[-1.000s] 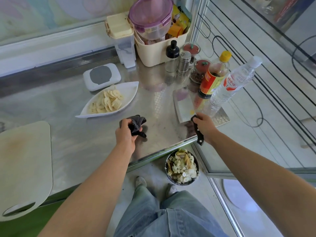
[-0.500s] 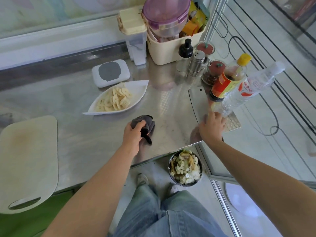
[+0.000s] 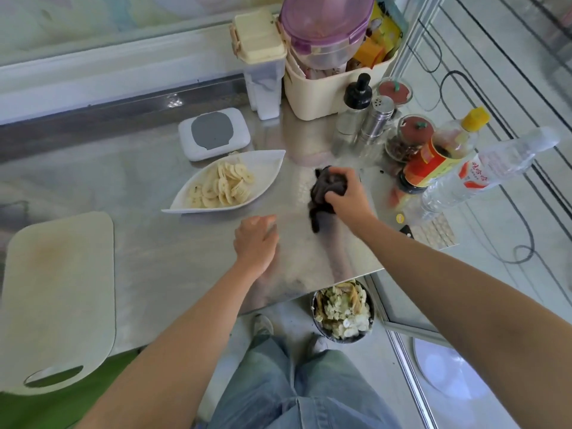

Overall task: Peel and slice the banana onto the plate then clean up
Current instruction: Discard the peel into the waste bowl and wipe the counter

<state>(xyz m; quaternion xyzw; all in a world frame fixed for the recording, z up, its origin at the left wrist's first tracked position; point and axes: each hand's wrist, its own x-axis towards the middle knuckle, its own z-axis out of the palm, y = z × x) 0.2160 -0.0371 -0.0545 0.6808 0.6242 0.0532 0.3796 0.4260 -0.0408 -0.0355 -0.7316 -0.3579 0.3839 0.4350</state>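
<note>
Banana slices (image 3: 221, 185) lie heaped in the white boat-shaped plate (image 3: 269, 168) on the steel table (image 3: 173, 258). My right hand (image 3: 343, 196) is shut on a dark cloth (image 3: 323, 193) and presses it to the table, right of the plate. My left hand (image 3: 257, 239) rests flat on the table in front of the plate and holds nothing. The knife lies at the table's right edge by the bottles; only its black handle end (image 3: 407, 232) shows clearly. A cream cutting board (image 3: 58, 289) lies bare at the left.
A bowl of peel scraps (image 3: 343, 314) stands on the floor below the table's front edge. A sauce bottle (image 3: 439, 156), a water bottle (image 3: 492, 168), shakers (image 3: 376, 119) and a cream basket (image 3: 325, 94) crowd the back right. A wipes pack (image 3: 213, 133) lies behind the plate.
The cloth went from my left hand to my right hand. My right hand let go of the knife, which now lies by the bottles. My left hand opened onto the table.
</note>
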